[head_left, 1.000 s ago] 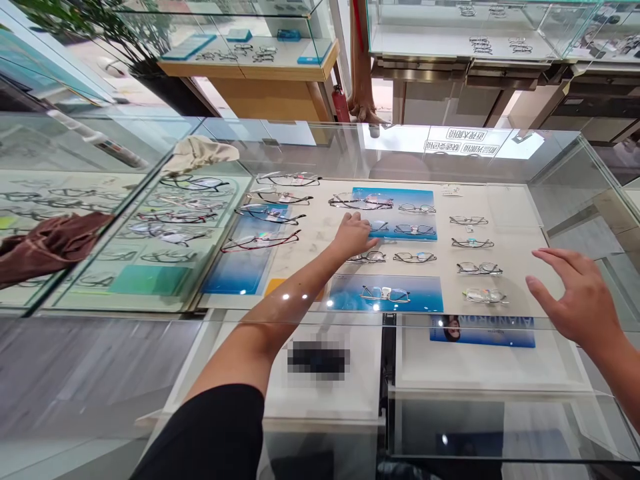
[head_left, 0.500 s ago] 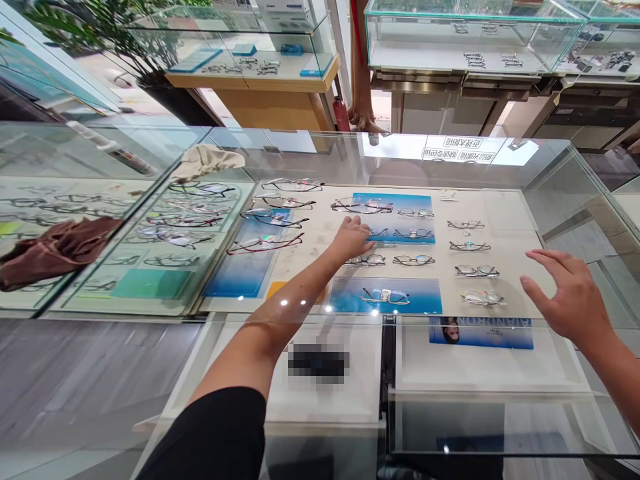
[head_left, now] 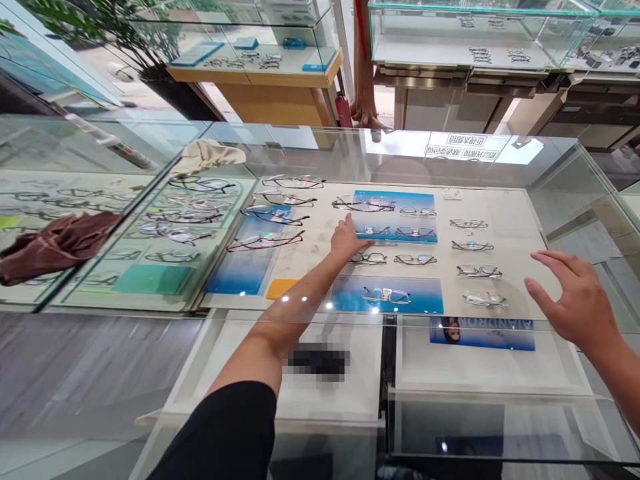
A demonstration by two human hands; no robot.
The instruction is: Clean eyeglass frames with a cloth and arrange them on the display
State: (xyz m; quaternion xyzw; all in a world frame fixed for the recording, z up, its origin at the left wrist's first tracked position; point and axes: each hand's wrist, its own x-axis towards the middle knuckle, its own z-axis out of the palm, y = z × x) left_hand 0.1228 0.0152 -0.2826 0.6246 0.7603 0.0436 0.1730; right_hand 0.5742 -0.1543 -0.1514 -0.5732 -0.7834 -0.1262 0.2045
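My left hand reaches into the glass display case from the near side, a finger pointing forward and the thumb out to the right. Its fingertips are just below a pair of eyeglasses at the back; I cannot tell whether they touch. Smaller glasses lie right of the fingers, and another pair is below the thumb. Nothing shows in this hand. Over on the right, my right hand is open, fingers spread and holding nothing, beside a column of glasses.
Glass panes enclose the case. Several more glasses line its left side, near a yellow card. A brown cloth and a beige cloth rest on the glass. Pulled-out drawers sit below.
My left hand has drawn slightly left, off the small glasses on the blue card, and one finger now points forward. My right hand keeps nearly the same pose. The view has shifted slightly.
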